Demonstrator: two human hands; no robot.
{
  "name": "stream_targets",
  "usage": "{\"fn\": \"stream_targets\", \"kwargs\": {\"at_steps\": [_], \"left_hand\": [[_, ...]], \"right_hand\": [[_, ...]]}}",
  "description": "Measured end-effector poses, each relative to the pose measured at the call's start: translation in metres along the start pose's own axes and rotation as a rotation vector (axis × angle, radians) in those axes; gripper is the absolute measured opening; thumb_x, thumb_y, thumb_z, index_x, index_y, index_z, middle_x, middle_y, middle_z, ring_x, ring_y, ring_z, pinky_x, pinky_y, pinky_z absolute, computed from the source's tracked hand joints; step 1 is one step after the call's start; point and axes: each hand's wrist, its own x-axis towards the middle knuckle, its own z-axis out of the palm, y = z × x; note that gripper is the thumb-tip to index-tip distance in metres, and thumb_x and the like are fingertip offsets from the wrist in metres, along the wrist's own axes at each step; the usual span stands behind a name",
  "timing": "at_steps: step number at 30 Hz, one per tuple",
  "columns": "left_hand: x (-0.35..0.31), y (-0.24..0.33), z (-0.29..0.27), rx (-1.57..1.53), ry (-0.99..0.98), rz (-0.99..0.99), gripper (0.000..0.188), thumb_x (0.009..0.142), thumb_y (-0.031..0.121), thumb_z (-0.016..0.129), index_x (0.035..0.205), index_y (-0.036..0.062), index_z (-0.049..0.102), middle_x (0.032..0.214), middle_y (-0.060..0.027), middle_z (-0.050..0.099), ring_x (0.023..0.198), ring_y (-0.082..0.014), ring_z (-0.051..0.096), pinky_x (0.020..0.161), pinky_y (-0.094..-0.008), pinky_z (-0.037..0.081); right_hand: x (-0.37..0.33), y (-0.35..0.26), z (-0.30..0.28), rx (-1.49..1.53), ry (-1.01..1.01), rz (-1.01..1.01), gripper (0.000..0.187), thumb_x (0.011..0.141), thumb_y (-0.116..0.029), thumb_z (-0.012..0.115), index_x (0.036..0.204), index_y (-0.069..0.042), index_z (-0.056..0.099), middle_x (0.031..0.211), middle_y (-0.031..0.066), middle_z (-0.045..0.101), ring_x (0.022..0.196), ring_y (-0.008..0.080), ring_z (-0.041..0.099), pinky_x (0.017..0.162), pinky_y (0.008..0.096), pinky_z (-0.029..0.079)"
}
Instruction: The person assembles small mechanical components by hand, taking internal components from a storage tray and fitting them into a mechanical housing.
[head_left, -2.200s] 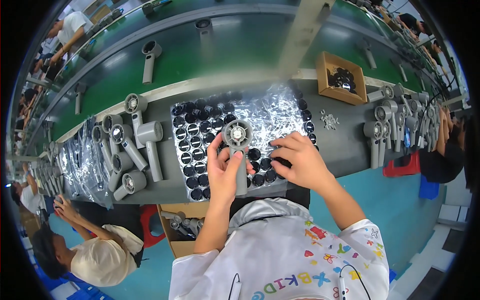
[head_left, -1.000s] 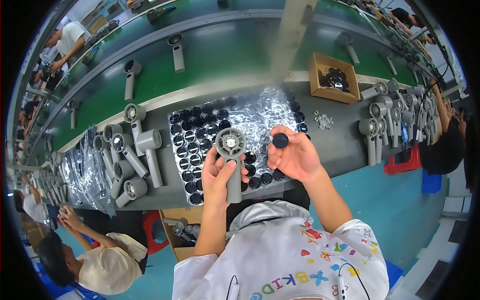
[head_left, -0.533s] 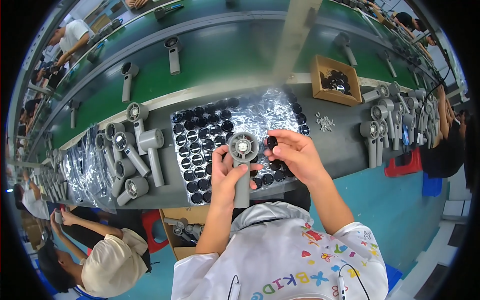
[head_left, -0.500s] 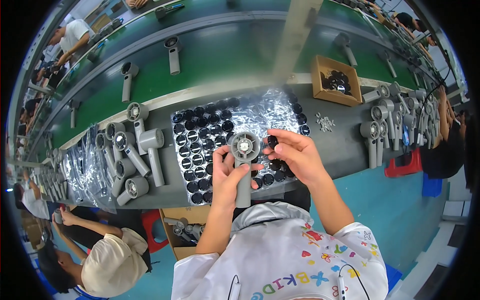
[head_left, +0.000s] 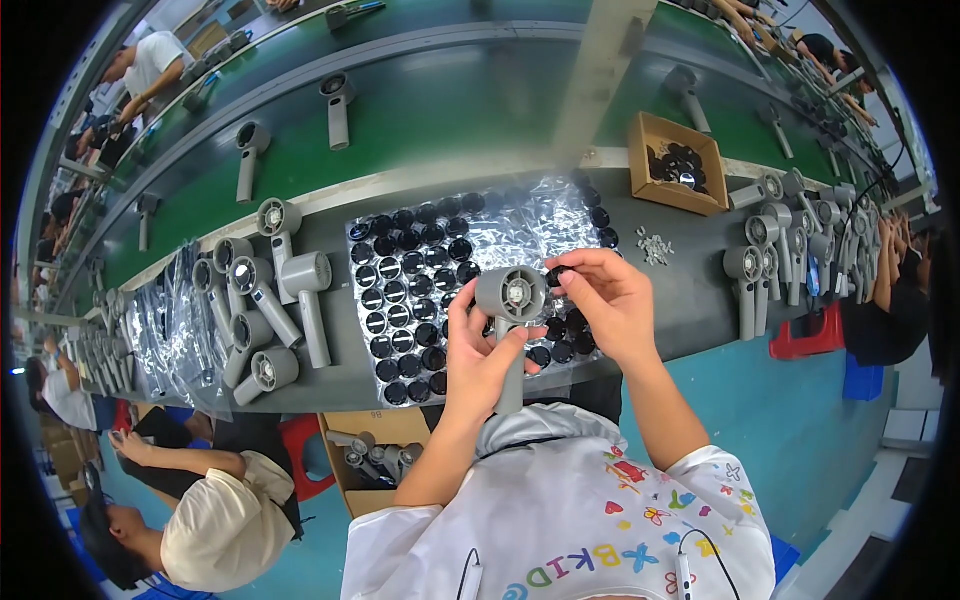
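My left hand (head_left: 474, 362) is closed round the neck of a grey handheld fan (head_left: 509, 388), its round head tilted to the right so the inner hub shows. Between thumb and fingers of my right hand (head_left: 613, 305) is a small black round cap (head_left: 557, 277), held just beside the fan head and apart from it. Under both hands lies a clear plastic sheet (head_left: 515, 225) carrying rows of black round caps (head_left: 412, 262), several with silvery faces. The caps directly below my hands are partly hidden.
A cardboard box (head_left: 708, 205) of black parts stands at the back right, near small pale pieces (head_left: 654, 247). Grey fans (head_left: 313, 300) lie left, more (head_left: 745, 285) right. Beyond runs a green conveyor (head_left: 420, 130) with fans. A co-worker (head_left: 225, 520) sits at lower left, near another fan box (head_left: 375, 430).
The fan in my left hand has shifted right and its head has turned rightward. My right hand, still pinching the black cap, has also moved slightly right.
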Motion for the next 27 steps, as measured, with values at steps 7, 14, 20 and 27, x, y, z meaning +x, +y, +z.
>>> {"fn": "stream_targets", "kwargs": {"at_steps": [7, 14, 20, 27], "left_hand": [[-0.001, -0.002, 0.005, 0.01, 0.019, 0.021, 0.082, 0.094, -0.005, 0.061, 0.161, 0.0044, 0.014, 0.149, -0.0217, 0.047, 0.111, -0.0331, 0.07, 0.063, -0.0319, 0.066], [-0.001, 0.001, 0.007, 0.016, -0.002, 0.03, 0.079, 0.095, -0.007, 0.059, 0.16, 0.0042, 0.016, 0.144, -0.0176, 0.05, 0.112, -0.0273, 0.069, 0.068, -0.0303, 0.065], [0.0, 0.002, 0.006, 0.026, -0.005, 0.034, 0.076, 0.096, -0.006, 0.059, 0.159, 0.0037, 0.018, 0.142, -0.0163, 0.051, 0.113, -0.0255, 0.068, 0.069, -0.0302, 0.066], [0.001, 0.002, 0.007, 0.024, -0.008, 0.03, 0.076, 0.096, -0.006, 0.059, 0.159, 0.0042, 0.018, 0.143, -0.0157, 0.05, 0.114, -0.0254, 0.068, 0.072, -0.0308, 0.066]], "right_hand": [[-0.001, -0.002, 0.005, -0.298, -0.065, -0.141, 0.023, 0.098, 0.001, 0.062, 0.12, 0.004, 0.068, 0.114, 0.0131, 0.074, 0.107, 0.0186, 0.069, 0.093, 0.0335, 0.056], [-0.001, -0.002, 0.009, -0.49, -0.039, -0.25, 0.028, 0.092, -0.003, 0.069, 0.119, -0.006, 0.075, 0.109, 0.0136, 0.075, 0.096, 0.0224, 0.074, 0.085, 0.0318, 0.058], [-0.002, -0.004, 0.012, -0.499, -0.061, -0.231, 0.028, 0.091, -0.004, 0.069, 0.119, -0.006, 0.075, 0.111, 0.0134, 0.075, 0.097, 0.0233, 0.074, 0.085, 0.033, 0.059], [-0.003, 0.01, 0.013, -0.45, -0.012, -0.258, 0.029, 0.091, -0.003, 0.071, 0.119, -0.005, 0.075, 0.113, 0.0146, 0.075, 0.095, 0.0222, 0.075, 0.083, 0.0316, 0.06]]}}
